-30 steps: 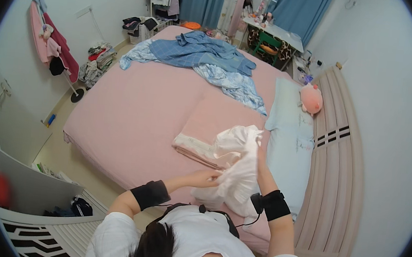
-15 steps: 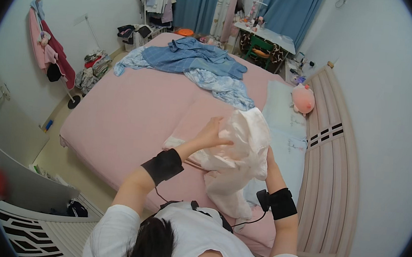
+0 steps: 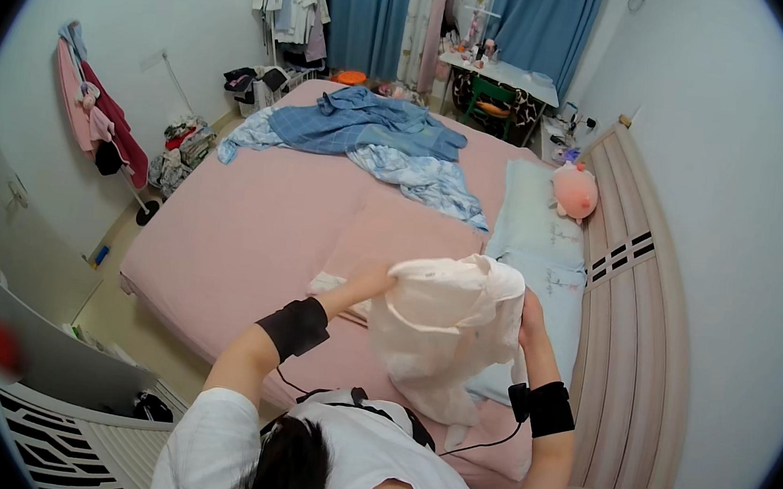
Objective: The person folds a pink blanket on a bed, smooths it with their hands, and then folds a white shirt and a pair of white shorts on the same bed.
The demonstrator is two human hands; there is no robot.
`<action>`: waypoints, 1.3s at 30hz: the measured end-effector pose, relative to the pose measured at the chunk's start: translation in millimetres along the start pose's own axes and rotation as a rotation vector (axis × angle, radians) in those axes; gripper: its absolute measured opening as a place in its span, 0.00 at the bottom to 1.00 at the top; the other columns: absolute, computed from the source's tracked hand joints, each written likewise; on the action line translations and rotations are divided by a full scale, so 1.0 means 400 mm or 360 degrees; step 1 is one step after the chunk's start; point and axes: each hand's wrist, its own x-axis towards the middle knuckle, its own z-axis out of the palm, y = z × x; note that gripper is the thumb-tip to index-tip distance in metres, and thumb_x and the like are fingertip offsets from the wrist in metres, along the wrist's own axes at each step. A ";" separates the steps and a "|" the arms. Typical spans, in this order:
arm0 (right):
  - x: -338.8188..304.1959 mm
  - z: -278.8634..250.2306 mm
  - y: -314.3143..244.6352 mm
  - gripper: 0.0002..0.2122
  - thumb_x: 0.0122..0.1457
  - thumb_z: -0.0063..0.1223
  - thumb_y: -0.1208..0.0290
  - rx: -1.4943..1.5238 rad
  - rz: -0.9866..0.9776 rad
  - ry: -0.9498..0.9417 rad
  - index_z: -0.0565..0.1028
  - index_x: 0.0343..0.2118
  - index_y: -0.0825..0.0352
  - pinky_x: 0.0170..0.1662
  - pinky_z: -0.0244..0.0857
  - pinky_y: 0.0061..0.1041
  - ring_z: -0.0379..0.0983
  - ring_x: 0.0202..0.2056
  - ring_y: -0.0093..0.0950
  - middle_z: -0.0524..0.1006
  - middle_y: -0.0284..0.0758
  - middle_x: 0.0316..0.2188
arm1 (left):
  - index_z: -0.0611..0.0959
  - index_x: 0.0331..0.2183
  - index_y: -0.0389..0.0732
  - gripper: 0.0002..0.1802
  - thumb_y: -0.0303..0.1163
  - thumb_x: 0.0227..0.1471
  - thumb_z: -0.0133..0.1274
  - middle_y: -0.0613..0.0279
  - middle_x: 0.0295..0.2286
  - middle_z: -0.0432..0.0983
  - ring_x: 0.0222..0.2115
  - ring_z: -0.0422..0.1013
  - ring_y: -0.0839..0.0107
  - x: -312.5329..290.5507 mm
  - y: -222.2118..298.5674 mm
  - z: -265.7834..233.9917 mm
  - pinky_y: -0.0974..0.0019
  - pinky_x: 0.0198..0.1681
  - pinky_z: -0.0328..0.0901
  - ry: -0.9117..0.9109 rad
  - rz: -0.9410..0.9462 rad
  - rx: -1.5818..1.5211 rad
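A creamy white garment (image 3: 440, 325) hangs stretched between my two hands over the near part of the bed (image 3: 235, 201). Its upper edge looks like a band, and a long narrow part trails down toward my body; its exact kind is unclear. My left hand (image 3: 378, 281) grips the left upper corner, with its fingertips partly hidden by cloth. Closed on the right upper edge is my right hand (image 3: 529, 317), thumb side visible. Beneath the garment, another pale folded cloth (image 3: 324, 283) shows by my left wrist.
Crumpled blue bedding (image 3: 365, 124) lies across the far end of the bed. Pale blue pillows (image 3: 541, 212) and a pink plush toy (image 3: 574, 191) sit along the wooden headboard (image 3: 633, 334). A coat stand (image 3: 137, 192) with clothes is at left; a desk (image 3: 511, 77) stands beyond.
The garment has come down toward me and its upper edge is now spread wider. My left hand has moved lower and nearer; my right hand has shifted slightly right.
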 end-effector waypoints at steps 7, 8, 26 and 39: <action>-0.015 0.153 -0.091 0.27 0.56 0.44 0.60 -0.0592 -0.0135 -0.0288 0.55 0.54 0.70 0.46 0.60 0.25 0.67 0.42 0.26 0.66 0.37 0.44 | 0.79 0.31 0.42 0.14 0.34 0.39 0.45 0.51 0.27 0.74 0.29 0.70 0.54 0.005 0.268 -0.246 0.57 0.32 0.64 0.0610 0.0298 -0.0093; -0.007 0.197 -0.077 0.29 0.55 0.48 0.60 -0.0842 -0.0197 -0.0301 0.54 0.55 0.71 0.46 0.60 0.26 0.67 0.42 0.27 0.66 0.37 0.44 | 0.79 0.30 0.42 0.13 0.32 0.38 0.46 0.51 0.26 0.75 0.27 0.71 0.55 0.009 0.297 -0.245 0.58 0.31 0.64 0.0621 0.0385 0.0029; 0.276 0.359 0.059 0.13 0.48 0.50 0.65 -0.2029 -0.0935 0.0132 0.72 0.36 0.63 0.36 0.62 0.36 0.70 0.34 0.42 0.75 0.42 0.31 | 0.79 0.27 0.38 0.14 0.36 0.36 0.49 0.53 0.22 0.74 0.26 0.71 0.60 -0.171 0.238 -0.501 0.62 0.28 0.63 0.0707 0.0025 0.0425; 0.286 0.704 -0.132 0.10 0.46 0.48 0.66 -0.1840 -0.0977 -0.0847 0.73 0.29 0.67 0.31 0.60 0.28 0.71 0.28 0.34 0.74 0.39 0.23 | 0.80 0.28 0.35 0.17 0.39 0.41 0.49 0.68 0.18 0.70 0.21 0.64 0.80 -0.469 0.103 -0.663 0.73 0.25 0.58 0.0863 -0.0456 0.0059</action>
